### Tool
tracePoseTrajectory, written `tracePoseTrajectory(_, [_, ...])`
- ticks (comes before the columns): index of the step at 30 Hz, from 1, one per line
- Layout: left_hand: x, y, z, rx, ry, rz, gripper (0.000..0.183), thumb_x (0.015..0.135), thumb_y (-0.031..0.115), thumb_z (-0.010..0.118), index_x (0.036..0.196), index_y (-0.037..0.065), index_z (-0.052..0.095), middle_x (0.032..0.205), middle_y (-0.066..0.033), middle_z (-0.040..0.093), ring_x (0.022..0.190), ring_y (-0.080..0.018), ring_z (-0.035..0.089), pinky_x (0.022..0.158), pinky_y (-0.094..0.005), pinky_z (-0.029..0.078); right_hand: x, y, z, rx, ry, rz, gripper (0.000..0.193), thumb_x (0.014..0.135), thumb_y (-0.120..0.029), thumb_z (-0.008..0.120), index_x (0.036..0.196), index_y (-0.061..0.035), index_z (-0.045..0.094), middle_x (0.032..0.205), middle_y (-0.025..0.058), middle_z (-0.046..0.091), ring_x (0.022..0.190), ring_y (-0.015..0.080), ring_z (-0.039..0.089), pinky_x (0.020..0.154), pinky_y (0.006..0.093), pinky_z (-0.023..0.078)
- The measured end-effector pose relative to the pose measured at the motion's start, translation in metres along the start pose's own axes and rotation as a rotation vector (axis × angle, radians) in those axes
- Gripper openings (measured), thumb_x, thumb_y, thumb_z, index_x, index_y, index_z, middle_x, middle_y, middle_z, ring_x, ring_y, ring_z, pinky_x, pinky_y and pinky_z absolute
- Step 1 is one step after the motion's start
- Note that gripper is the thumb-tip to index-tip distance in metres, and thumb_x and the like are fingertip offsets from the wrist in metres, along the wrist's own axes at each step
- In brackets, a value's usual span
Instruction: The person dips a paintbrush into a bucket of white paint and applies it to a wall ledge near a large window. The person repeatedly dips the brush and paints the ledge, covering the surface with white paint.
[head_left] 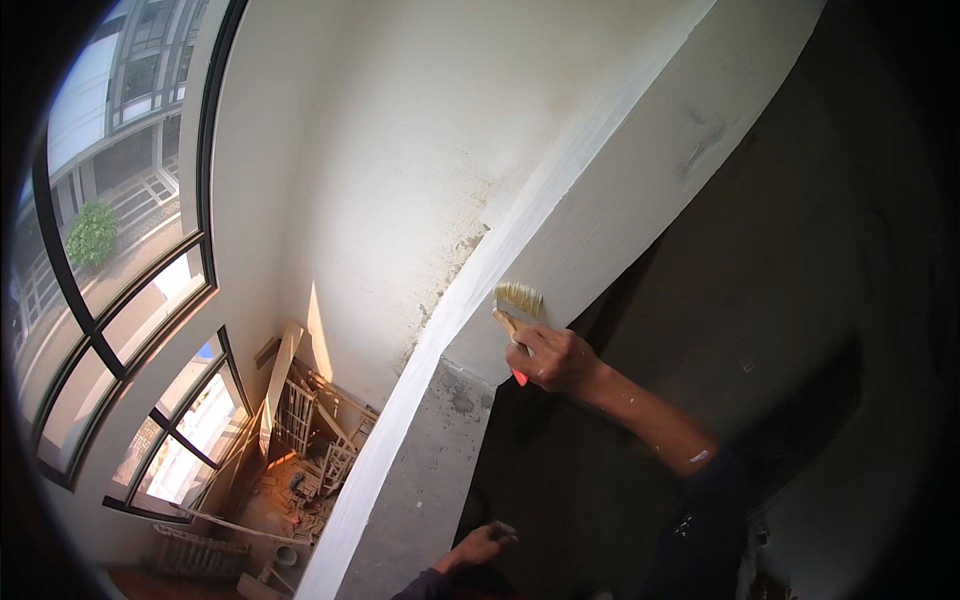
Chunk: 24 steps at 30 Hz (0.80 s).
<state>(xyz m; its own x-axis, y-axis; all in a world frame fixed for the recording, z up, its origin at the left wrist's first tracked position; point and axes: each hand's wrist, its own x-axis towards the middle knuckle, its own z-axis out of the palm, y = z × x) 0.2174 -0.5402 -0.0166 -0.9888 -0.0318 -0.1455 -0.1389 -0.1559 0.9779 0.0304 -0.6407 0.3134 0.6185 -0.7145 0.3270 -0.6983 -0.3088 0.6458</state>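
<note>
Wood-toned paintbrush point(512, 320), gripped in the right hand point(553, 360); fingers closed around the handle. Bristles point to 11 o'clock from the knuckles; a red bit shows at 8 o'clock, just under the fingers. Brush is over the pale side face of a long beam point(625, 195); contact of the tips hard to confirm.

Brush flat and wide. Bristles cream, slightly splayed, streaked whitish; band between bristles and handle greyish.

Left hand point(480, 545) at 7 o'clock from the right, beside the beam's lower stretch, fingers part-curled; cannot tell whether it grips anything.

Beam runs from 1 o'clock to 7 o'clock. Upper stretch pale, with grey smudges; lower stretch bare mottled grey past a crosswise seam. Bright white strip point(465, 300) along its left edge. Off-white wall point(385, 190) beyond, rough, flaking where it meets the strip.

Dark-framed windows point(97, 328) at 9 o'clock, green shrub point(92, 238) outside. Timber point(293, 415) heaped far below, 8 o'clock.
</note>
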Motion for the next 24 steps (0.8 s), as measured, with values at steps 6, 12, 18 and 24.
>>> tracePoseTrajectory(6, [-0.001,0.001,-0.001,-0.013,-0.016,-0.014,0.037,0.092,0.032,0.062,0.116,0.004,0.063,0.116,-0.0131,0.066,0.116,-0.0268,0.058,0.099,-0.0348,0.044,0.016,0.084,-0.077,0.174,0.100,0.409,0.012,0.082,-0.010,0.069,0.081,-0.0038,0.058,0.074,0.0077,0.060,0.060,0.0252,0.061,0.052,0.0344,0.049])
tracePoseTrajectory(12, [-0.011,0.018,-0.002,-0.012,-0.003,-0.020,0.036,0.092,0.028,0.062,0.116,0.001,0.062,0.113,-0.0147,0.066,0.112,-0.0261,0.060,0.097,-0.0341,0.045,0.051,0.133,-0.166,-0.287,0.264,0.261,0.011,0.085,-0.009,0.069,0.090,-0.0026,0.061,0.083,0.0075,0.063,0.067,0.0245,0.065,0.056,0.0338,0.053])
tracePoseTrajectory(18, [-0.016,0.026,-0.002,-0.049,-0.007,-0.031,0.036,0.092,0.026,0.061,0.114,-0.002,0.060,0.113,-0.0154,0.066,0.112,-0.0253,0.061,0.096,-0.0337,0.045,0.024,0.126,-0.134,-0.715,0.037,0.105,0.013,0.081,-0.008,0.064,0.094,-0.0082,0.064,0.092,0.0077,0.063,0.086,0.0233,0.066,0.067,0.0318,0.058])
tracePoseTrajectory(24, [-0.016,0.022,-0.001,-0.008,0.011,-0.010,0.035,0.092,0.026,0.061,0.115,-0.001,0.060,0.113,-0.0156,0.066,0.111,-0.0261,0.061,0.096,-0.0339,0.045,-0.019,0.033,-0.040,-0.483,-0.033,0.016,0.013,0.079,-0.011,0.062,0.092,-0.0067,0.063,0.087,0.0115,0.061,0.088,0.0257,0.065,0.071,0.0315,0.059])
